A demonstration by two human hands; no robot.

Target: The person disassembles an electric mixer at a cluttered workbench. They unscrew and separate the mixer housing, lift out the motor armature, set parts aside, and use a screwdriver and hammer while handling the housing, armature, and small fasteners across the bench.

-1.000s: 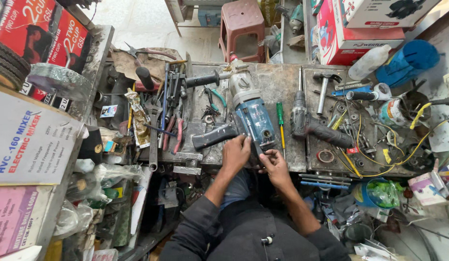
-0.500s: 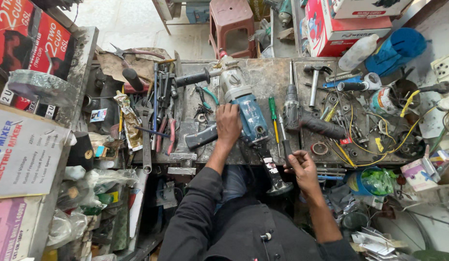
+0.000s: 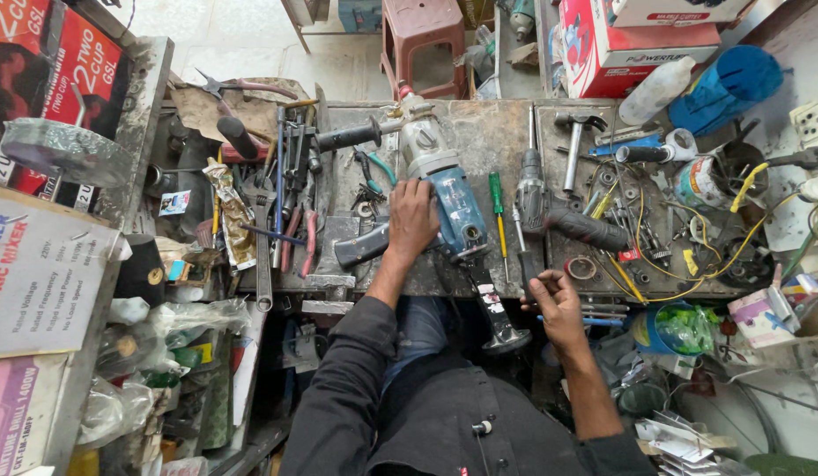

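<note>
The left hand (image 3: 412, 220) lies palm down on the blue power drill (image 3: 444, 198), fingers spread over the side of its blue body and pressing it against the surface (image 3: 479, 132). The drill lies lengthwise near the middle of the surface, its grey metal head toward the far edge, with a black side handle (image 3: 347, 137) sticking out to the left, and its cable end hanging over the near edge.

The right hand (image 3: 554, 300) hovers at the near edge, just right of the drill, fingers curled narrowly around a small dark tool (image 3: 525, 264); what kind of tool it is cannot be told.

Between the 2 hands, a green-handled screwdriver (image 3: 496, 198) lies beside the drill. Right of it rests a second, grey and black power tool (image 3: 558, 211). A hammer (image 3: 574, 145) lies toward the far right part, and yellow wires (image 3: 691, 256) tangle near the right edge. Wrenches and pliers (image 3: 281, 194) crowd the left edge.
</note>
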